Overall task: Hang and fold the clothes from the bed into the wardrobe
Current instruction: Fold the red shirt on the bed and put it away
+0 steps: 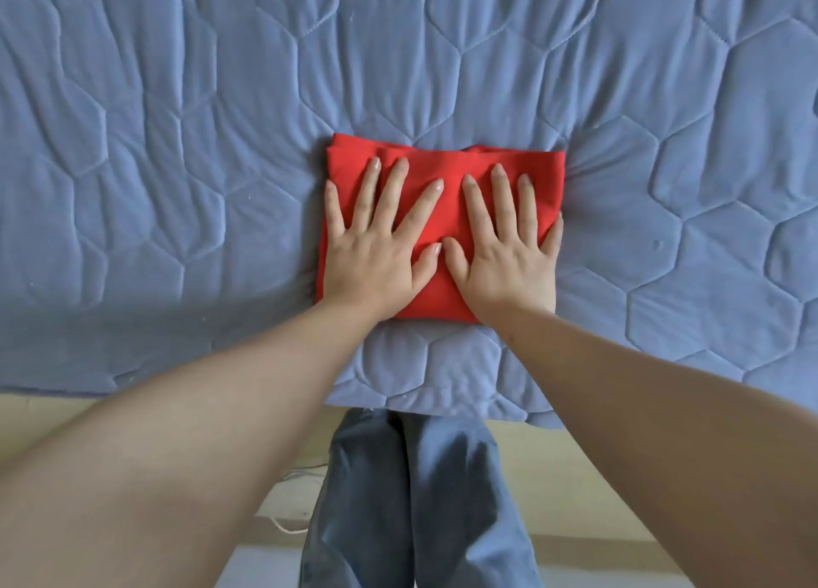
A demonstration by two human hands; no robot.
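Note:
A red garment (447, 162), folded into a compact rectangle, lies on the blue quilted bed cover (177, 144) near the bed's front edge. My left hand (376, 251) presses flat on its left half with the fingers spread and straight. My right hand (504, 255) presses flat on its right half, fingers straight, thumb beside the left thumb. Both palms hide most of the garment's lower part. No wardrobe is in view.
The bed cover spreads across the whole upper view with hexagon stitching. Its front edge (265, 395) runs along the bottom. Below it are my legs in blue jeans (420, 499), a pale floor and a white cable (287, 527).

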